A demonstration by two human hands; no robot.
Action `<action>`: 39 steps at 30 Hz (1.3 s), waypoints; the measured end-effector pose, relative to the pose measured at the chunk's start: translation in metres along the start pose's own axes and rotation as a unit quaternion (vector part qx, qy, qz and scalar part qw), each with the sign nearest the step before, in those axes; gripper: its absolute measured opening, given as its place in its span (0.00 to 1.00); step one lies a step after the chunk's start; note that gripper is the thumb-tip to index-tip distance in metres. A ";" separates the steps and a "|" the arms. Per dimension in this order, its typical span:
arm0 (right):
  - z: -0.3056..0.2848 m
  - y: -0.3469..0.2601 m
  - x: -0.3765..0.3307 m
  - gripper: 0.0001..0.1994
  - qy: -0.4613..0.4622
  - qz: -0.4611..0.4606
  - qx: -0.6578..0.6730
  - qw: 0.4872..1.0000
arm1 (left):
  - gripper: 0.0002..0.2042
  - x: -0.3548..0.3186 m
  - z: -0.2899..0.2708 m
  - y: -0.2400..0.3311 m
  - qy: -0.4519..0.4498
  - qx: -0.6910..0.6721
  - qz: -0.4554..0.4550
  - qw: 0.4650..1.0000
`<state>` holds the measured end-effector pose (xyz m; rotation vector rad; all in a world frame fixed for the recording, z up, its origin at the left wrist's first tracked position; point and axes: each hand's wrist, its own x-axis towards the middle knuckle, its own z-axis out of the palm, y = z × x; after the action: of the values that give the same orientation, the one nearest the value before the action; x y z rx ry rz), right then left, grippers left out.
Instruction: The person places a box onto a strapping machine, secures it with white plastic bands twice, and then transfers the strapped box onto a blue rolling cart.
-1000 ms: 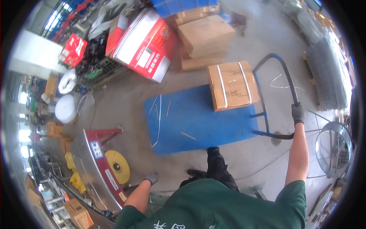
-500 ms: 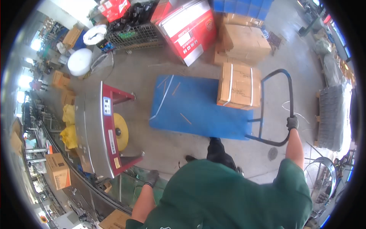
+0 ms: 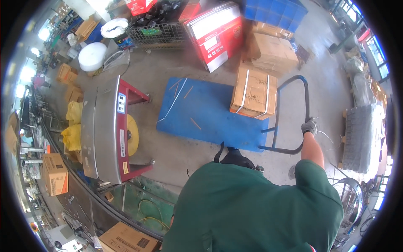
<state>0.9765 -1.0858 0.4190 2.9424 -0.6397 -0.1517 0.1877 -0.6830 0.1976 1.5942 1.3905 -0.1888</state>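
My right hand (image 3: pixel 310 127), in a grey glove, is closed round the dark blue push handle (image 3: pixel 307 98) of a flat platform trolley (image 3: pixel 197 111). A strapped cardboard box (image 3: pixel 255 92) with two white bands sits at the handle end of the blue deck. Thin brown strips and a length of white strap lie on the rest of the deck. My left hand is out of sight; only a sliver of that arm shows beside my green shirt.
Left of the trolley stands a steel-topped strapping machine (image 3: pixel 103 130) with red legs and a yellow reel. Stacked cartons (image 3: pixel 273 52), a red-and-white box (image 3: pixel 216 38) and a wire cage (image 3: pixel 157 35) line the far side. A wrapped grey stack (image 3: pixel 363 138) stands at right.
The trolley and box now appear farther left in view, with my right hand still on the handle. My left hand, which hung near the machine, has left the view.
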 end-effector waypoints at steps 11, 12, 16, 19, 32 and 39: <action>0.118 -0.124 -0.205 0.26 -0.334 -0.545 -0.044 0.767 | 0.16 -0.005 -0.038 -0.060 0.028 -0.001 0.059 0.998; 0.119 -0.135 -0.223 0.27 -0.349 -0.559 -0.090 0.746 | 0.17 -0.019 -0.038 -0.079 0.045 -0.066 0.030 0.996; 0.093 -0.197 -0.242 0.29 -0.331 -0.562 0.013 0.758 | 0.18 -0.059 -0.025 -0.107 0.076 -0.098 -0.040 0.991; 0.023 -0.256 -0.269 0.35 -0.437 -0.398 0.189 0.784 | 0.18 -0.095 -0.005 -0.123 0.103 -0.131 -0.094 0.981; 0.002 -0.407 -0.337 0.41 -0.384 -0.398 0.037 0.832 | 0.18 -0.061 -0.015 -0.086 0.145 -0.238 -0.140 0.950; 0.075 -0.503 -0.358 0.36 -0.202 -0.416 0.317 0.828 | 0.18 -0.008 -0.087 -0.054 0.187 -0.249 -0.117 0.943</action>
<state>0.8477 -0.4896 0.2976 3.6221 0.8034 -0.7900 0.1011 -0.6324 0.2180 1.0732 1.7510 0.3245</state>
